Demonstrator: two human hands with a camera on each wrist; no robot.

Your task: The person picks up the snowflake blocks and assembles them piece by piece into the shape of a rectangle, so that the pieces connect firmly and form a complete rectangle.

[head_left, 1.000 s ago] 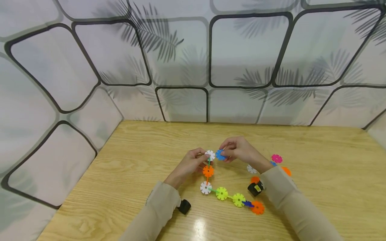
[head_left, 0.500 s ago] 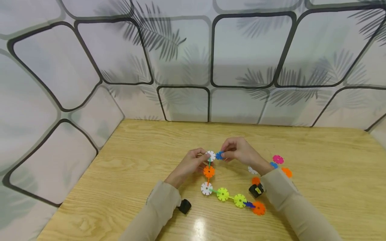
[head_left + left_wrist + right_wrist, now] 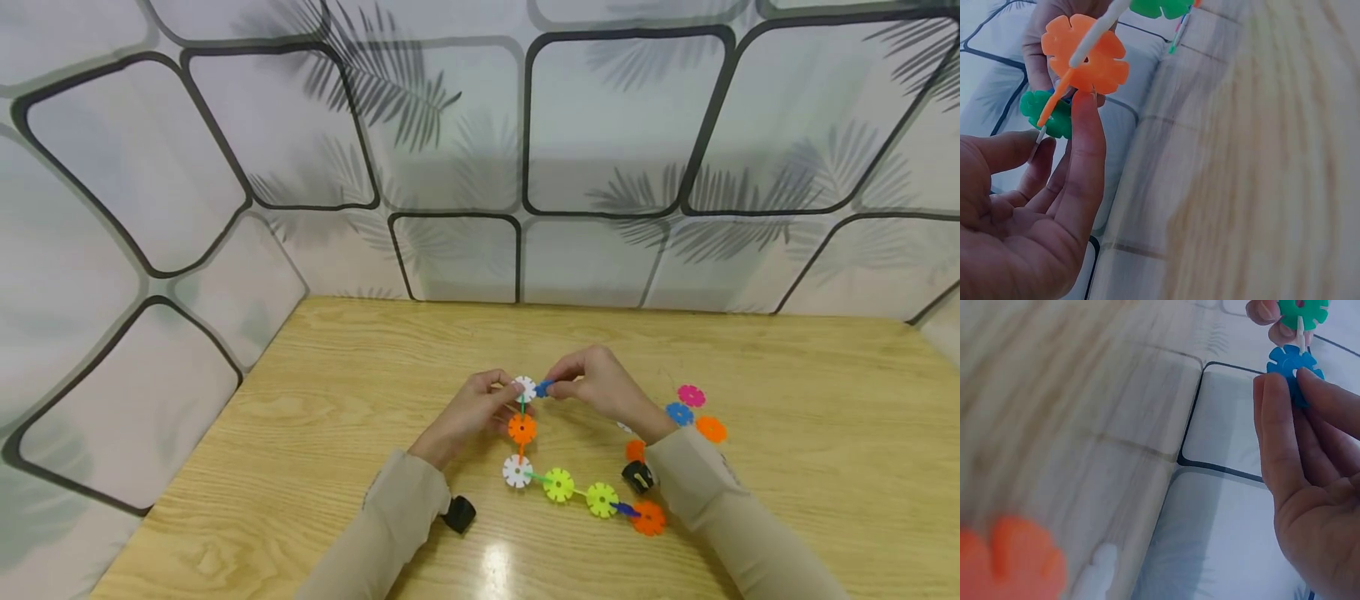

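Note:
My left hand (image 3: 480,406) pinches a white notched snowflake disc (image 3: 525,388) at the far end of a linked chain. Below it run a green disc (image 3: 1054,115), edge-on from the head, and an orange disc (image 3: 522,428). A white disc (image 3: 517,472) makes the corner, followed by yellow-green discs (image 3: 558,485), a dark blue one and an orange end disc (image 3: 649,518). Between thumb and fingers, my right hand (image 3: 600,386) holds a blue disc (image 3: 1285,361). Its rim meets the white disc's edge, turned crosswise to it.
Loose discs lie on the wooden table (image 3: 360,350) right of the chain: a pink one (image 3: 691,395), a blue one (image 3: 680,414) and orange ones (image 3: 711,429). A white one is mostly hidden by the right wrist. Small black blocks (image 3: 459,514) sit at both cuffs. A patterned wall (image 3: 465,258) stands behind.
The blue disc in my right hand has come left against the white disc and turned from face-on to nearly edge-on. My left hand stays almost in place.

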